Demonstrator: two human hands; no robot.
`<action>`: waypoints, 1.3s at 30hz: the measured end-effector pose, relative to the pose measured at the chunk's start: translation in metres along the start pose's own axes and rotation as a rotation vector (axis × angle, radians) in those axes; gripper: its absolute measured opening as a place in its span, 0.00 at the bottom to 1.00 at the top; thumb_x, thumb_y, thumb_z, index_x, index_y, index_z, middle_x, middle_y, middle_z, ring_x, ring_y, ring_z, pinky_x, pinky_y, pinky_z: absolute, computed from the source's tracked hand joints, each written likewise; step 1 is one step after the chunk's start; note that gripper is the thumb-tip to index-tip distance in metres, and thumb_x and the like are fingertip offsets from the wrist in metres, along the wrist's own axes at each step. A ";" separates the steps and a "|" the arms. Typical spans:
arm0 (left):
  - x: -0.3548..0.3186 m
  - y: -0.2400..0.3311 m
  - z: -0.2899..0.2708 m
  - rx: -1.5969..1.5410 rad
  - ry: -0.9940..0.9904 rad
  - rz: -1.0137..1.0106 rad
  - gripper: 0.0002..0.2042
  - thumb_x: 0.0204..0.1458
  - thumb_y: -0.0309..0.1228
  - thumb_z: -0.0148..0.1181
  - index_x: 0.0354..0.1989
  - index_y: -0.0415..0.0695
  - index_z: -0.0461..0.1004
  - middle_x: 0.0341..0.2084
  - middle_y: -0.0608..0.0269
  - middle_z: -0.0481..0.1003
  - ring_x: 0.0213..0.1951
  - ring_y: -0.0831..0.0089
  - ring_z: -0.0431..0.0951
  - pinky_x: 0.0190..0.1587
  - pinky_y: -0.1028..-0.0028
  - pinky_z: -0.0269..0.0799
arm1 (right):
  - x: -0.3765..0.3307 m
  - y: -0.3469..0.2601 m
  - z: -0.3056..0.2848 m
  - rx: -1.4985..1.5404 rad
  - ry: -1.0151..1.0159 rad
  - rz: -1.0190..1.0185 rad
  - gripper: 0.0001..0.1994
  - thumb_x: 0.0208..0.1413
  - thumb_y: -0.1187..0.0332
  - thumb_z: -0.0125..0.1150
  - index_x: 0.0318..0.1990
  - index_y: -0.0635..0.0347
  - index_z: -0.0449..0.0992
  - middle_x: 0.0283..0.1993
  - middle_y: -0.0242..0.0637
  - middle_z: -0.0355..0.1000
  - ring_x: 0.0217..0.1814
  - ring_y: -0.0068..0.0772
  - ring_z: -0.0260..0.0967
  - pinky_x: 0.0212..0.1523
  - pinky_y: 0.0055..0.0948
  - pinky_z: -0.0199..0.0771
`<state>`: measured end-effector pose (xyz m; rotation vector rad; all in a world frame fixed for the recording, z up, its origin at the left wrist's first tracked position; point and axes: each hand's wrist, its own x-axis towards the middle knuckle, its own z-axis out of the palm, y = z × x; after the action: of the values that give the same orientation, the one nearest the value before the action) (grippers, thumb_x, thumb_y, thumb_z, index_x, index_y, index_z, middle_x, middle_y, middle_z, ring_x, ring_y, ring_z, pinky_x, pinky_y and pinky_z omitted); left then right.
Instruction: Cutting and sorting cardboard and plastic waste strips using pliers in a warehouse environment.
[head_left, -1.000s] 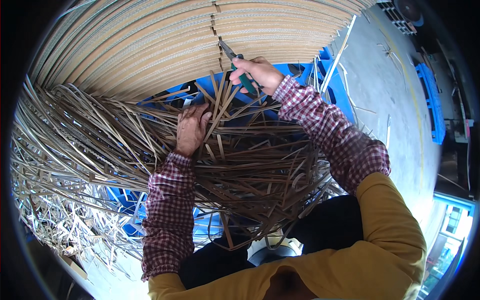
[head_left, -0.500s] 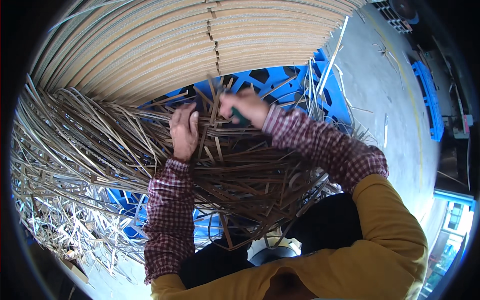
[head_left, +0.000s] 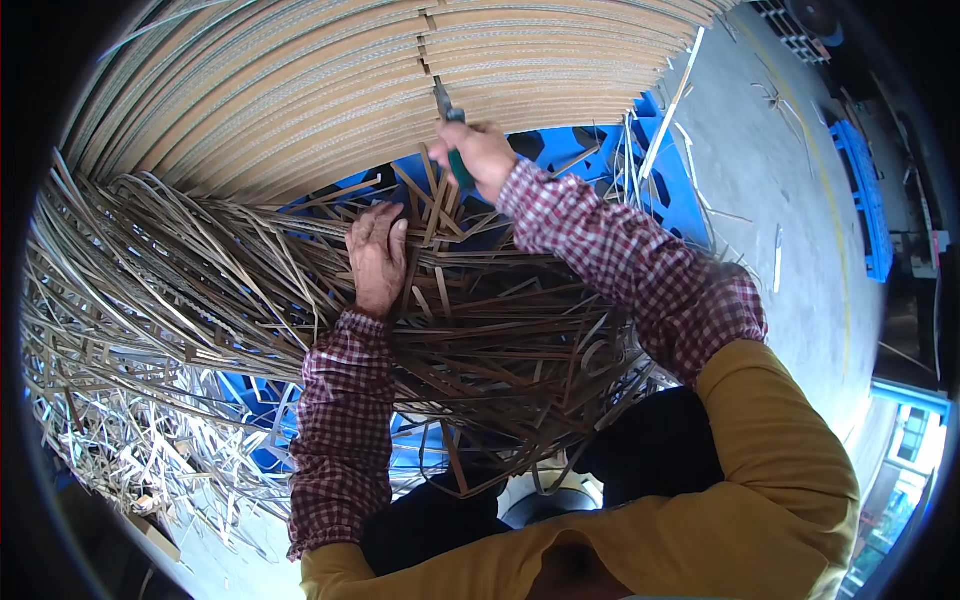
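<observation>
The right hand (head_left: 476, 158), at 12 o'clock, is wrapped around green-handled pliers (head_left: 453, 116). They point up at the cardboard stack (head_left: 300, 110). They look hard, and the handles (head_left: 460, 170) are the good place to hold. The left hand (head_left: 377, 265), near 10 o'clock, lies on thin brown strips (head_left: 240, 265) with bent fingers; I cannot tell if it grips any. The strips, spreading toward 9 o'clock, look light and bendy, so a bunch is easiest to grab.
</observation>
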<state>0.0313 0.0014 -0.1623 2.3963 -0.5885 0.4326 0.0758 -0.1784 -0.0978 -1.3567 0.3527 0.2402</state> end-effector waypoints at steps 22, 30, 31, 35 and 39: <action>-0.123 -0.087 -0.137 0.694 -0.595 -0.061 0.14 0.49 0.39 0.46 0.35 0.43 0.70 0.33 0.48 0.71 0.32 0.52 0.71 0.35 0.59 0.67 | -0.183 -0.017 -0.148 -0.466 -0.305 -0.220 0.13 0.49 0.61 0.55 0.27 0.63 0.76 0.22 0.31 0.72 0.25 0.18 0.66 0.28 0.19 0.65; -0.041 -0.015 -0.134 0.181 -0.555 0.002 0.09 0.47 0.36 0.51 0.31 0.45 0.72 0.21 0.49 0.71 0.23 0.51 0.72 0.27 0.58 0.68 | -0.120 -0.020 -0.188 -0.497 -0.182 -0.218 0.15 0.49 0.61 0.55 0.25 0.66 0.74 0.22 0.33 0.71 0.21 0.18 0.63 0.22 0.18 0.62; -0.008 0.014 -0.138 0.356 -0.716 -0.107 0.10 0.47 0.35 0.52 0.35 0.44 0.72 0.26 0.50 0.72 0.28 0.53 0.72 0.31 0.59 0.68 | -0.099 -0.031 -0.166 -0.583 -0.277 -0.232 0.14 0.49 0.60 0.55 0.25 0.64 0.74 0.21 0.31 0.71 0.20 0.17 0.62 0.22 0.18 0.61; 0.071 -0.007 -0.086 0.347 -0.793 0.250 0.14 0.47 0.39 0.51 0.36 0.43 0.71 0.32 0.53 0.71 0.35 0.58 0.71 0.38 0.63 0.66 | 0.001 -0.031 -0.106 -0.785 -0.677 -0.389 0.16 0.50 0.58 0.54 0.24 0.63 0.76 0.17 0.31 0.68 0.16 0.16 0.60 0.18 0.19 0.58; 0.094 -0.060 -0.074 0.420 -0.705 0.375 0.15 0.50 0.42 0.46 0.36 0.43 0.70 0.31 0.54 0.71 0.35 0.57 0.72 0.40 0.62 0.65 | 0.035 -0.016 -0.046 -0.745 -0.778 -0.409 0.18 0.50 0.57 0.54 0.23 0.65 0.75 0.18 0.34 0.69 0.19 0.18 0.64 0.22 0.20 0.61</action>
<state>0.1292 0.0627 -0.0955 2.8321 -1.3863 -0.1898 0.1093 -0.2274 -0.1051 -1.8881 -0.7324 0.5617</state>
